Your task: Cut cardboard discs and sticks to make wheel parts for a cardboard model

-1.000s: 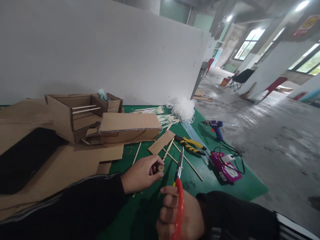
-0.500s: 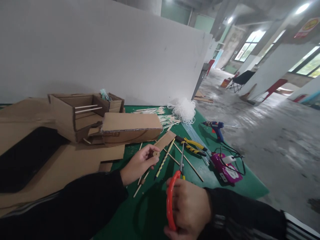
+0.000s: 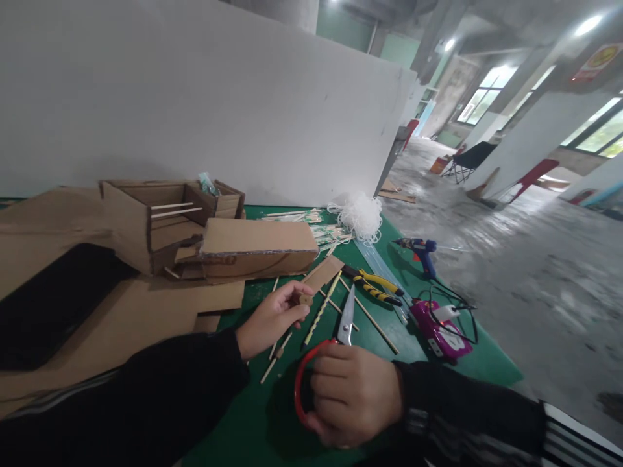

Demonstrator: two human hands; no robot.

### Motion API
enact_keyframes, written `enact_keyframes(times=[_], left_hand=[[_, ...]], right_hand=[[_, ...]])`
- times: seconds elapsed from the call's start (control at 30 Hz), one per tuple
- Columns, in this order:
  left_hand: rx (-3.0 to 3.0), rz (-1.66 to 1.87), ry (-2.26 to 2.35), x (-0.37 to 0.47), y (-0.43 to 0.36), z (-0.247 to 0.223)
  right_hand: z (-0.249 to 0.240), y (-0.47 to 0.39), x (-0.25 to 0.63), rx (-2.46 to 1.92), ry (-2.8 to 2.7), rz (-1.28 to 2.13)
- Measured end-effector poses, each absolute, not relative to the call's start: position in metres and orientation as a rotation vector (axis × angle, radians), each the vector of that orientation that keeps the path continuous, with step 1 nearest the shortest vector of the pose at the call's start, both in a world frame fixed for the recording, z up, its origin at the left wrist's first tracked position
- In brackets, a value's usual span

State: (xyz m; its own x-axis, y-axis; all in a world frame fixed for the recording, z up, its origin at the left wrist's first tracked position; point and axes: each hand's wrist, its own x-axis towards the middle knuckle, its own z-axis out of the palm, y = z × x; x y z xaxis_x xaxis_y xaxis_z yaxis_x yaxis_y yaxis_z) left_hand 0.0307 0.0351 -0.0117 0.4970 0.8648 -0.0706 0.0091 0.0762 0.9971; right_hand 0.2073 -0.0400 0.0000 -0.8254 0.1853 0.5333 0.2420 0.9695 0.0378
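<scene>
Between the thumb and fingers of my left hand (image 3: 275, 316) is a small round cardboard piece (image 3: 305, 299) with a hole in its middle. My right hand (image 3: 357, 392) is wrapped round the red handles of a pair of scissors (image 3: 347, 318), whose blades look closed and point away from me. Below my left hand, a thin wooden stick (image 3: 276, 358) with a small brown piece on it lies on the green table. A pencil with a twisted yellow pattern (image 3: 321, 310) and a cardboard strip (image 3: 323, 274) lie just beyond the hands.
Yellow-and-black pliers (image 3: 374, 285), a blue glue gun (image 3: 419, 251) and a purple power strip (image 3: 445, 334) lie to the right. A closed cardboard box (image 3: 260, 250) and an open one (image 3: 129, 224) stand left. White cord (image 3: 360, 217) is heaped at the back.
My right hand has turned the scissors, so the blades now show their flat side and the red handles have swung left. My left hand still holds the cardboard piece in nearly the same place.
</scene>
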Motion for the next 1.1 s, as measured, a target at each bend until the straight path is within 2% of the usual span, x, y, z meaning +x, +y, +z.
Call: enact_keyframes(times=[0.17,0.27,0.97,1.1], left_hand=[[1.37,0.808,0.868,0.031,0.036,-0.014],[1.379,0.841,0.905,0.03,0.038,-0.016],[1.346,0.877,0.961,0.029,0.038,-0.015],[1.328,0.901,0.991,0.029,0.036,-0.012]], right_hand=[[0.016,-0.022,0.192,-0.666,-2.714,-0.162],[0.013,-0.015,0.178,-0.741,-2.818,-0.136],[0.005,-0.005,0.179,-0.622,-2.985,-0.031],[0.012,-0.004,0.186,-0.562,-2.853,0.001]])
